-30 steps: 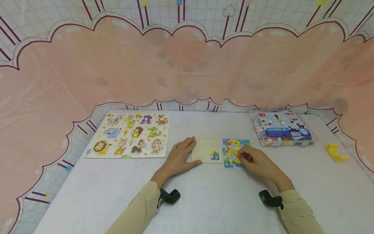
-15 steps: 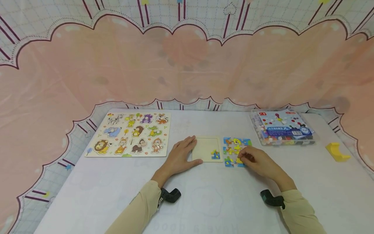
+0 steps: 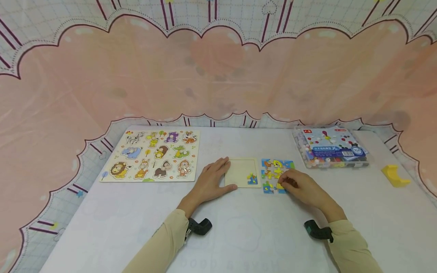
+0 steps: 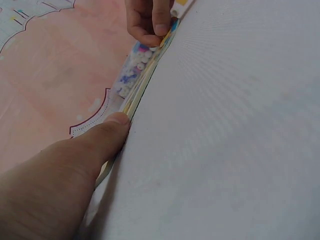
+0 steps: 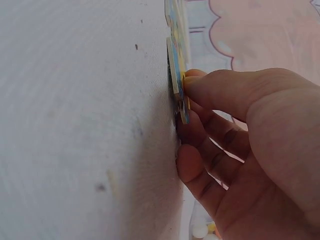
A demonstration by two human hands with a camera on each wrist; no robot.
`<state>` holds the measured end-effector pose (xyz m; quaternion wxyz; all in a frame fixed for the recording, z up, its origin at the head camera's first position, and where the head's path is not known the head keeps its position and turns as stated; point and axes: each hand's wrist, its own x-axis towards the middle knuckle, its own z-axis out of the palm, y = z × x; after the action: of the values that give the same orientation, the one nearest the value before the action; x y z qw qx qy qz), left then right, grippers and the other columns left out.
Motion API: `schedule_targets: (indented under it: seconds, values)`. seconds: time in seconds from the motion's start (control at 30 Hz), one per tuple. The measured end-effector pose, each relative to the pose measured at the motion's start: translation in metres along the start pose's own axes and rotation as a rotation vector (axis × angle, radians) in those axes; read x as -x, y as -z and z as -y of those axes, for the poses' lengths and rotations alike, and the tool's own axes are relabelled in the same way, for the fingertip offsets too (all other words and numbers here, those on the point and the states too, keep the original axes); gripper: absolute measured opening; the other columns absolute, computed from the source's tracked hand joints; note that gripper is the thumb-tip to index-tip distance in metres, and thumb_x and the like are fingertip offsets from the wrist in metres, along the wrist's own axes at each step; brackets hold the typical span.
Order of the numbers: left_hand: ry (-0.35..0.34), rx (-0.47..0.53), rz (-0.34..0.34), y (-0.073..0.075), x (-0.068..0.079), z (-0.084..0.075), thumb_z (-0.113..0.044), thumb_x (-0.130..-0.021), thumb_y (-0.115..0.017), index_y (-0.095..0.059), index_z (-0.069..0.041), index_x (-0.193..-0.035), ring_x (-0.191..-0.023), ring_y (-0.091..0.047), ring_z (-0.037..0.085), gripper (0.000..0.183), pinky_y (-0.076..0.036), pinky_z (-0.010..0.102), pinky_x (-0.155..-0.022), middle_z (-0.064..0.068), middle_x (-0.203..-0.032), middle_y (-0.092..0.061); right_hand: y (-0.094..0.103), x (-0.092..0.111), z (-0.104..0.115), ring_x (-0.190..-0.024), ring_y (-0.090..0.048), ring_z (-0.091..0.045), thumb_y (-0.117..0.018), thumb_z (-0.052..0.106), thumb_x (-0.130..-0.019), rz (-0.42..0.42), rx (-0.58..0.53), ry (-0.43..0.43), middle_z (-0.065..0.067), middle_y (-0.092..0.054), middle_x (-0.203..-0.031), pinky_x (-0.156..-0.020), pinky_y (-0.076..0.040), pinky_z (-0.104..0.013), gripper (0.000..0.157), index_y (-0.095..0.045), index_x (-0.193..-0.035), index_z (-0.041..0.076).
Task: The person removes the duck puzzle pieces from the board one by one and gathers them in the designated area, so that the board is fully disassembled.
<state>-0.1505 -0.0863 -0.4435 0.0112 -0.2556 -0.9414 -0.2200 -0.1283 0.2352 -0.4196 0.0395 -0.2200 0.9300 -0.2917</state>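
Note:
A shallow square wooden puzzle tray (image 3: 239, 174) lies on the white table, with a few joined blue-and-yellow pieces (image 3: 252, 179) in its lower right corner. My left hand (image 3: 212, 181) rests along its left side, fingers extended and thumb (image 4: 112, 132) at the near edge. To the right of the tray, loose jigsaw pieces (image 3: 268, 174) lie grouped in a rough square. My right hand (image 3: 304, 189) is at the near right of this group, pinching a puzzle piece (image 5: 185, 114) between thumb and fingers. In the head view the fingers mostly hide that piece.
A large animal puzzle board (image 3: 150, 157) lies at the left. At the back right stands a clear plastic box (image 3: 331, 148) of colourful parts with a printed sheet. A yellow curved block (image 3: 395, 176) sits further right. A patterned curtain (image 3: 218, 76) hangs behind the table.
The head view has shifted slightly. Both hands stay at nearly the same places, the right fingers making only a small movement at the loose pieces.

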Motion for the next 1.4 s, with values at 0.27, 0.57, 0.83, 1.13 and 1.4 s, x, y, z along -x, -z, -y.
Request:
schedule_targets:
  seconds: [0.27,0.57,0.83,1.13,1.4]
  values:
    - [0.010,-0.004,0.019,0.001,-0.001,0.001,-0.061,-0.083,-0.058,-0.033,-0.011,-0.147,-0.146,-0.021,0.019,0.085,-0.020,0.042,-0.118,0.001,-0.157,-0.024,0.001,0.000,0.001,-0.082,-0.051,-0.008,-0.063,0.008,-0.090,-0.006,0.016,0.004,0.005,-0.060,-0.094,-0.073,-0.050,-0.020,0.010,-0.063,-0.097,0.016]
    - [0.010,-0.018,0.027,0.000,-0.001,0.001,-0.061,-0.084,-0.058,-0.032,-0.012,-0.148,-0.146,-0.020,0.019,0.085,-0.020,0.041,-0.118,0.000,-0.158,-0.023,0.001,0.001,0.000,-0.082,-0.051,-0.010,-0.063,0.006,-0.089,-0.014,0.011,-0.004,0.003,-0.060,-0.094,-0.073,-0.049,-0.019,0.011,-0.063,-0.097,0.014]
    - [0.001,-0.013,0.022,0.000,-0.001,0.001,-0.061,-0.084,-0.058,-0.033,-0.011,-0.147,-0.146,-0.021,0.020,0.084,-0.021,0.043,-0.117,0.001,-0.157,-0.025,0.001,0.002,0.001,-0.082,-0.050,-0.010,-0.063,0.009,-0.090,-0.023,-0.012,-0.022,0.003,-0.060,-0.095,-0.072,-0.048,-0.018,0.012,-0.062,-0.100,0.015]
    - [-0.006,-0.018,0.006,-0.001,0.000,0.002,-0.061,-0.083,-0.058,-0.034,-0.010,-0.147,-0.145,-0.022,0.020,0.085,-0.022,0.044,-0.117,0.002,-0.157,-0.026,0.002,-0.001,0.003,-0.077,-0.049,-0.009,-0.063,0.010,-0.090,-0.069,-0.020,0.000,0.003,-0.060,-0.091,-0.064,-0.045,-0.019,0.011,-0.062,-0.100,0.013]
    - [0.001,-0.011,0.013,-0.001,-0.001,0.000,-0.061,-0.083,-0.059,-0.034,-0.011,-0.147,-0.146,-0.021,0.019,0.085,-0.021,0.043,-0.117,0.001,-0.157,-0.025,-0.001,-0.008,0.012,-0.082,-0.050,-0.010,-0.062,0.009,-0.090,-0.088,-0.015,0.033,0.002,-0.057,-0.095,-0.067,-0.046,-0.020,0.011,-0.062,-0.100,0.013]
